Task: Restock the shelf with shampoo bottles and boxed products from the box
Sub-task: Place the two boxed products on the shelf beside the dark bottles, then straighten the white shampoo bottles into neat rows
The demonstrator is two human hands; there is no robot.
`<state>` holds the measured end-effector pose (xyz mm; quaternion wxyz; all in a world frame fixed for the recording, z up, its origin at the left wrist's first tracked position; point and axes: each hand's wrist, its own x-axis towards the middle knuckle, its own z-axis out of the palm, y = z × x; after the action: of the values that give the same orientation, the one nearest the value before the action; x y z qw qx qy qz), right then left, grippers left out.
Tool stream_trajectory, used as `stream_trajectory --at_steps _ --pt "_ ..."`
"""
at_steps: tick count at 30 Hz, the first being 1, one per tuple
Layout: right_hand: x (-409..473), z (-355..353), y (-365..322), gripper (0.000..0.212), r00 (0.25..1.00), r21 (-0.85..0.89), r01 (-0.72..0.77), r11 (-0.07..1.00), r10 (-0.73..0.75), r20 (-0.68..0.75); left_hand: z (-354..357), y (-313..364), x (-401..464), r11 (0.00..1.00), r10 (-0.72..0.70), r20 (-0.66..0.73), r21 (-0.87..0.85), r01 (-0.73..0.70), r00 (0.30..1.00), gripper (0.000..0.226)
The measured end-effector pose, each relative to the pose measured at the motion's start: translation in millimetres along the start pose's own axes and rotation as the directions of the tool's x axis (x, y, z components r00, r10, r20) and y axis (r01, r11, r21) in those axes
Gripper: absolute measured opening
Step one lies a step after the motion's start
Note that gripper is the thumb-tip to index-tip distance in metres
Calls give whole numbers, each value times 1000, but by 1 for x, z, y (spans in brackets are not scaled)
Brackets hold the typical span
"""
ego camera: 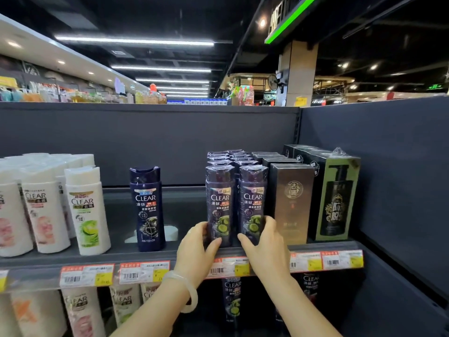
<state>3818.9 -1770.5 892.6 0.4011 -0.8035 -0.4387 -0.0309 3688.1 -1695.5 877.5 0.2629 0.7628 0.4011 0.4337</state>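
Two dark CLEAR shampoo bottles with lime pictures stand side by side at the shelf's front edge, with rows of the same bottles behind them. My left hand (198, 246) grips the base of the left bottle (220, 198). My right hand (263, 244) grips the base of the right bottle (252, 198). To their right stand brown boxed products (292, 203) and black-and-green boxed products (336, 200). The supply box is out of view.
A single dark blue CLEAR bottle (147, 207) stands alone left of my hands, with bare shelf (187, 210) between. White CLEAR bottles (85, 210) fill the left. Price tags (143, 272) line the shelf edge. More bottles stand on the shelf below.
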Motion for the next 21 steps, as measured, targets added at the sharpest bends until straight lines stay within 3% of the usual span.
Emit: stream_trajectory --at_steps 3,6,9,11,14,17,21 --pt "-6 -1 6 78 999 62 38 997 -38 -2 -2 0 -6 999 48 -51 22 -47 998 45" --pt "-22 -4 7 60 977 151 190 970 -171 -127 -10 0 -25 988 150 -150 70 -141 977 51" --pt "-37 4 -4 38 884 192 449 873 -404 -234 -19 -10 -46 960 281 -264 92 -265 923 46" --pt "-48 13 -21 26 824 226 558 799 -501 -264 -30 -22 -58 958 285 -395 98 -268 873 43" --pt "-71 38 -52 23 794 313 604 733 -589 -153 -59 -45 -74 995 98 -559 35 -95 824 47" --pt "-92 67 -87 30 756 450 532 717 -642 130 -105 -75 -83 988 -140 -661 -42 150 737 48" --pt "-105 97 -136 37 713 523 432 735 -633 300 -176 -112 -80 960 -234 -709 -64 271 665 40"
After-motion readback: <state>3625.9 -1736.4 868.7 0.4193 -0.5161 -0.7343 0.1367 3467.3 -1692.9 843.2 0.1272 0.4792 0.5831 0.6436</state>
